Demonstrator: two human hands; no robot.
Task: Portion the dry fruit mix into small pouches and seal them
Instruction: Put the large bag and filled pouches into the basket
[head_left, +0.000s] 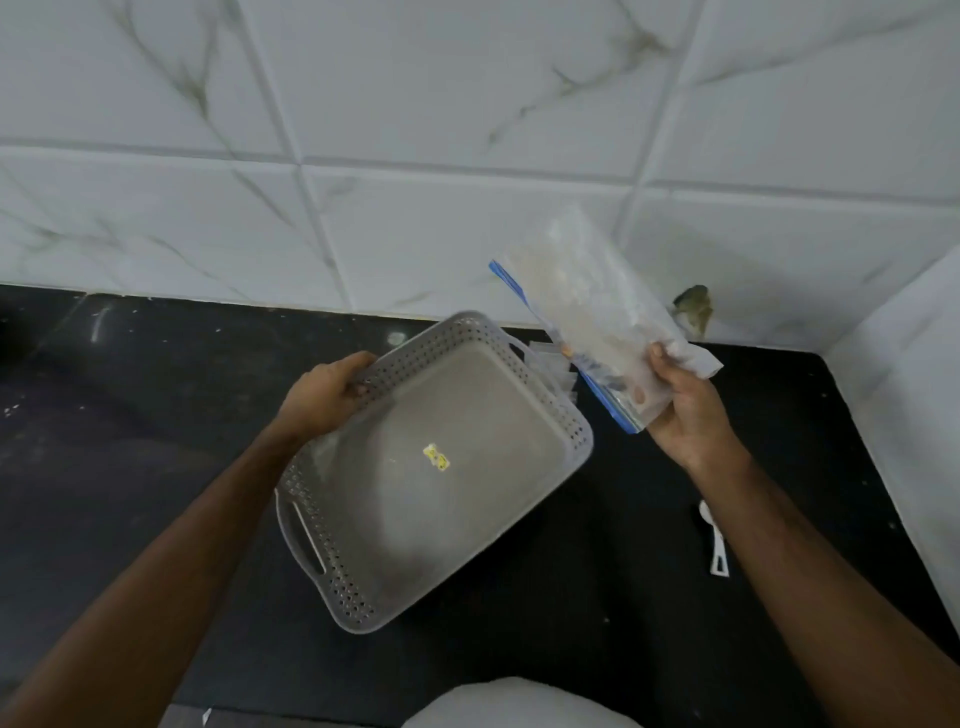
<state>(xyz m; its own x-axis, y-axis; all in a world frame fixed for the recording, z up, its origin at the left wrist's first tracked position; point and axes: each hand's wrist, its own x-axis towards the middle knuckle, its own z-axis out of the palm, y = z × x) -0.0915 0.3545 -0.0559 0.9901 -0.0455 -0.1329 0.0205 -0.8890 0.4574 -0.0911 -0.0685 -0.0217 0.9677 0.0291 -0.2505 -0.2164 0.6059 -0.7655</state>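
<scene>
Hands: I see both raised above the bench (130, 415), each gripping one item.
Left hand (324, 397): fingers curled over the rim of the basket (436, 467) at its far left corner; thumb on the outer side of the wall.
Right hand (680, 410): fingers and thumb wrapped around the lower end of the zip bag (592, 306); thumb on the near face.
Basket: grey plastic, perforated walls, slot handles at both short ends. I read it as tilted, with its flat base turned toward the camera. A small yellow sticker (436, 457) sits near the middle of the base.
Zip bag: clear, with a blue zip strip (511, 286) along its left edge. Held upright and leaning left, just beside the far right corner of the basket. Pale contents show through the plastic; I cannot tell what they are.
Small pouches (553, 371): clear edges visible behind the far right corner of the basket, between basket and zip bag. I cannot tell what they rest on.
Scoop (717, 545): white, lying on the bench, partly hidden by the right forearm.
Bench: black, set against a white marbled tile wall (467, 104).
</scene>
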